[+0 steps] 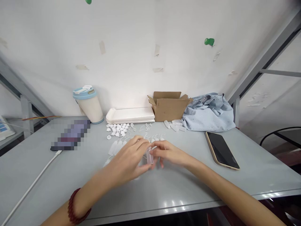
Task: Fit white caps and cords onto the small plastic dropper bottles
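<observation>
A small clear plastic tube [150, 156] is held upright between my two hands, above the middle of the table. My left hand [131, 155] is closed on it, the thumb near its lower end. My right hand [168, 152] pinches it from the other side with bent fingers. Behind my left hand lie several translucent white tubes [114, 147] with thin loops, partly hidden by the hand. Small white plastic caps [120, 128] are heaped farther back. More clear tubes [174, 126] lie loose in front of the cardboard box.
The open cardboard box [170, 110] stands by the wall beside a stack of white envelopes [131, 115]. A lidded cup [90, 106] and a phone on a cable [72, 135] are at left. A blue cloth [209, 114] and another phone [222, 150] are at right.
</observation>
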Motion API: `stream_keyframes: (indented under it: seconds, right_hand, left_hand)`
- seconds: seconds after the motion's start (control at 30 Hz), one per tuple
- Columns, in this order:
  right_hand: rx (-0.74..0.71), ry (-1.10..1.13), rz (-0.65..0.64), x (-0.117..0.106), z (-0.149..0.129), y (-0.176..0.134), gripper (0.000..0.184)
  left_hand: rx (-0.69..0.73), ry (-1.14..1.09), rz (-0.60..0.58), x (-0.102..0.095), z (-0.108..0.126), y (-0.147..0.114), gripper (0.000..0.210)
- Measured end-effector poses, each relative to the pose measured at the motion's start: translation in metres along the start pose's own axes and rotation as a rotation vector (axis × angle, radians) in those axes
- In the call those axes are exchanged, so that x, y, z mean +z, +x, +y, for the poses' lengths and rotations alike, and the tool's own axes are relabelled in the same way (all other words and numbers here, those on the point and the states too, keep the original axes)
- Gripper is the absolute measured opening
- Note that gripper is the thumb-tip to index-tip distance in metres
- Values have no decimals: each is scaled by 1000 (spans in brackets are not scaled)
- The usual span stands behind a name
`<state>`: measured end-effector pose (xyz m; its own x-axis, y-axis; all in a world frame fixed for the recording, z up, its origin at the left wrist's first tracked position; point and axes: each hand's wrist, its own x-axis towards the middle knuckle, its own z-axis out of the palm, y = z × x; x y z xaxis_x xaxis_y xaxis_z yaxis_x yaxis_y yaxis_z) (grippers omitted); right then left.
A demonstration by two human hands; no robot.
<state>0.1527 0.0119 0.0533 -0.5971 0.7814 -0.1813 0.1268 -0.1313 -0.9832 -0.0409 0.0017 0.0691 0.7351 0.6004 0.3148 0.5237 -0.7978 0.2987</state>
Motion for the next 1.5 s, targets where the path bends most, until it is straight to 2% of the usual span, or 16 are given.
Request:
stream_keyframes:
  seconds: [0.13,0.27,0.5,0.8,1.0,1.3,1.5]
  right_hand:
    - [151,-159,-190,-1,0,-2,23]
    - [225,-238,-285,0,2,-4,23]
    - [224,-284,-286,-1,3,-5,12]
    - [217,-258,-356,-7,7,-4,11]
    - [228,-282,-366,-8,5,-5,11]
    - [244,-294,-344,-9,5,-5,12]
    - [206,-296,-292,-9,7,-5,13]
  left_hand:
    - [-30,-10,-108,3,5,-17,35]
    - [-48,-6,-175,7,10,-27,31]
    - [-4,-53,-194,5,15,-33,27]
    - [-41,-161,-319,-6,15,-34,31]
    - [-48,-195,-353,-8,19,-35,39]
    - [-68,-18,-254,7,12,-30,25]
    - [-32,60,-175,12,10,-30,27]
